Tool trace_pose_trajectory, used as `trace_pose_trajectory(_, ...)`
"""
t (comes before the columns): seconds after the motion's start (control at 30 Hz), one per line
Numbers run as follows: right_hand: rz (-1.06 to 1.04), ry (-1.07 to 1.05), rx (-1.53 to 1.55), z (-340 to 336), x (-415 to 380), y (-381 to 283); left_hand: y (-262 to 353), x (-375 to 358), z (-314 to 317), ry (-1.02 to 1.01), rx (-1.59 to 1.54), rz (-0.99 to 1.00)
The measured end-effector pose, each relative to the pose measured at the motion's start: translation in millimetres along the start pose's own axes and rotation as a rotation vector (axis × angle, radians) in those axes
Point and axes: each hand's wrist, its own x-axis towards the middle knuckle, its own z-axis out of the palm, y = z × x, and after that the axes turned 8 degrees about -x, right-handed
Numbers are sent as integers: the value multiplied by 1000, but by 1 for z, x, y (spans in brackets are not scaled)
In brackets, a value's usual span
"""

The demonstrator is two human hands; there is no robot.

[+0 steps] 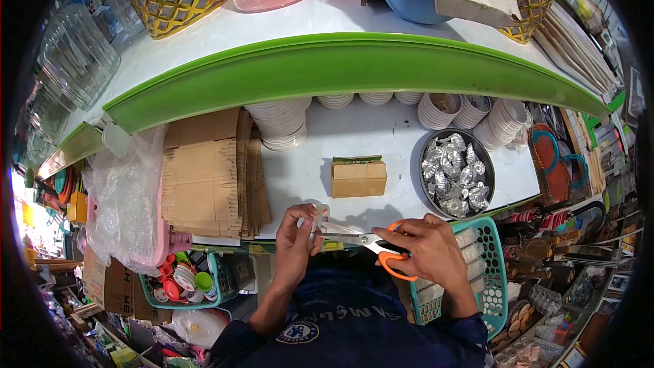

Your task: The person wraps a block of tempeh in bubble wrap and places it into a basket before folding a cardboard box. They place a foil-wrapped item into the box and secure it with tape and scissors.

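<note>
My left hand [296, 235] pinches a small roll of clear tape [318, 221] on edge, and a see-through strip runs from it toward the right. My right hand [430, 247] grips a pair of scissors [390, 259] by their orange handles. Their blades are parted and point left, with the tips close to the roll and the strip overlapping them in this view. Beyond both hands, a small brown cardboard box [359, 181] stands on the white shelf [306, 184].
A dark round pan [424, 194] full of crumpled foil pieces sits at the right. Flattened cardboard [197, 184] is stacked at the left. White cup stacks [276, 121] line the back. A green shelf edge [354, 65] crosses overhead. Teal baskets [496, 279] stand below.
</note>
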Motion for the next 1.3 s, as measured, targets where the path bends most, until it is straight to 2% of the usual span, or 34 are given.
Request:
trace_pose_trajectory(0.3,-25,-24,-51,-9,9,-9,-3,-2,2,-132,44,74)
trace_pose_trajectory(0.6,-18,-92,-57,-26,14,-16,-9,-3,2,-150,66,127)
trace_pose_trajectory(0.93,-5,-34,-61,-24,8,-7,-4,-1,-2,-127,174,215)
trace_pose_trajectory(1.0,77,87,50,-21,3,0,-6,4,-5,-117,370,472)
trace_pose_trajectory(1.03,177,36,110,-27,2,0,-3,5,-8,-115,371,473)
trace_pose_trajectory(1.07,177,35,110,-27,1,1,2,4,-11,-149,573,492)
trace_pose_trajectory(1.1,299,88,142,-25,0,2,6,4,-14,-185,776,509)
trace_pose_trajectory(1.13,421,142,174,-23,-1,3,8,6,-15,-187,776,508)
trace_pose_trajectory(1.2,430,227,206,-13,-4,8,12,10,-15,-273,1219,519)
trace_pose_trajectory(1.27,592,216,211,-9,-5,9,8,14,-16,-297,1282,497)
trace_pose_trajectory(1.3,592,216,211,-6,-5,10,5,16,-17,-319,1345,474)
